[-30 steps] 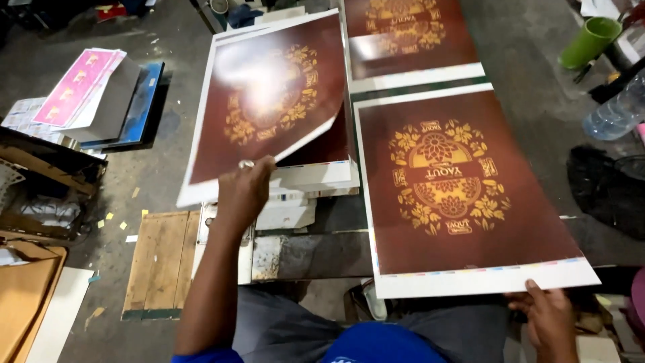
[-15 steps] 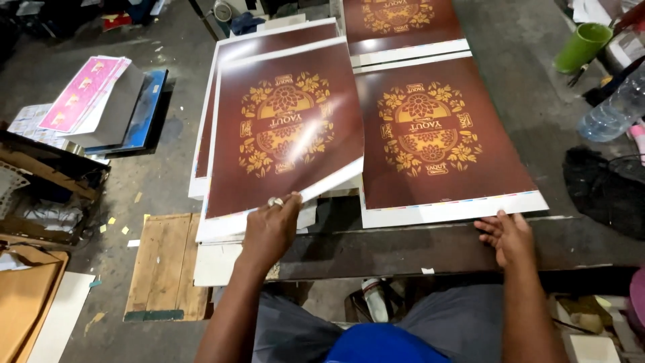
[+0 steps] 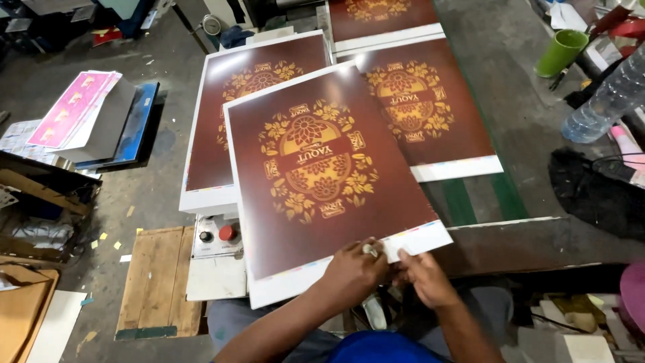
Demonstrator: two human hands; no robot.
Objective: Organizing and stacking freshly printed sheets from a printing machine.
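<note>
Both hands, left hand (image 3: 355, 269) and right hand (image 3: 422, 274), hold in a pinching grip the near white edge of the maroon printed sheet (image 3: 322, 168) (gold floral emblem) above the table (image 3: 537, 134).

The top printed sheet (image 3: 386, 13) is cut off by the frame's upper edge.

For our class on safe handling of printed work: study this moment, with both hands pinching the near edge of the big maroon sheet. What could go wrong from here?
1. Both hands, left hand and right hand, grip the maroon printed sheet at one spot on its white margin; it might crease or tear there.
2. The sheet overlaps the left stack and the sheet on the table; dragging could scuff the prints.
</note>
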